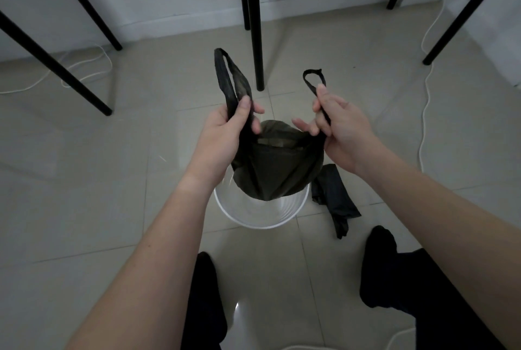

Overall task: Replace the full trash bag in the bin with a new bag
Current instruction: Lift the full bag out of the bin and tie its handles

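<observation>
A dark, full trash bag hangs above the white round bin, its bottom just over the bin's rim. My left hand grips the bag's left handle loop, which sticks up past my thumb. My right hand pinches the right handle loop. The bag's mouth gapes between my hands. A folded black bag lies flat on the floor tiles just right of the bin.
Black table legs stand on the tiled floor beyond the bin, with more at the left and right. White cables run along the floor at the right and far left. My dark-socked feet stand close behind the bin.
</observation>
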### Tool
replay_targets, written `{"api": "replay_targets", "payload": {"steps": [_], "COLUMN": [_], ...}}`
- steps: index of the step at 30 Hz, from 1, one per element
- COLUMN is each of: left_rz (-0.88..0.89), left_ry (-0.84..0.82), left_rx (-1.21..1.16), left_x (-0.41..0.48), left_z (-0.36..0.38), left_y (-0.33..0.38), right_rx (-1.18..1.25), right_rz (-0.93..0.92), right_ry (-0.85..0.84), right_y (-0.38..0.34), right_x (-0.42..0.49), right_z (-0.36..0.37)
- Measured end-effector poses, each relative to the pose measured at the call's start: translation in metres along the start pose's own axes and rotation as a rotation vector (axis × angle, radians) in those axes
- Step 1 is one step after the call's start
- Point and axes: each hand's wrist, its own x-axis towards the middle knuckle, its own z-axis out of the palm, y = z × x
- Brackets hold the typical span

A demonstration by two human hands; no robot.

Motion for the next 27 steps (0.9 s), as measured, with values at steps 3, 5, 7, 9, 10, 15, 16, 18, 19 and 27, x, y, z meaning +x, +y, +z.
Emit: {"api": "replay_targets", "payload": {"steps": [3, 5, 7, 9, 10, 15, 16, 18, 19, 27], "left_rz": [-0.047, -0.076, -0.090, -0.097, -0.092, -0.014, -0.001, -0.037, -0.079, -0.286], "left_ry": [0.034, 0.055, 0.062, 0.049, 0.048, 0.093, 0.086, 0.069, 0.054, -0.117], "left_rx": [0.017, -0.001, -0.042, -0.154, -0.206, -0.183, -0.196, -0.301, -0.355, -0.417], "left_x": [-0.001, -0.003, -0.005, -0.007, -0.008, -0.005, -0.004, -0.004, -0.004, -0.008], "left_z": [0.004, 0.005, 0.004, 0.001, 0.000, 0.000, 0.000, -0.001, -0.001, 0.003], "left_y": [0.000, 0.000, 0.003, 0.004, 0.005, 0.010, 0.011, 0.011, 0.012, 0.016], "right_rx": [0.044, 0.105, 0.131, 0.064, 0.021, -0.120, -0.138, -0.162, -0.142, 0.051], "right_rz": [0.090, 0.204, 0.279, 0.271, 0.252, 0.167, 0.151, 0.125, 0.118, 0.142], "right_ry": [-0.009, -0.028, -0.047, -0.040, -0.040, -0.100, -0.103, -0.099, -0.093, -0.051], "right_y": [-0.001, -0.001, 0.000, 0.004, 0.006, 0.013, 0.012, 0.010, 0.009, 0.018], "right_x": [0.000, -0.001, -0.002, -0.002, -0.002, -0.003, -0.004, -0.004, -0.003, 0.002], "right_z": [0.003, 0.005, 0.008, 0.011, 0.013, 0.020, 0.021, 0.021, 0.022, 0.032]}}
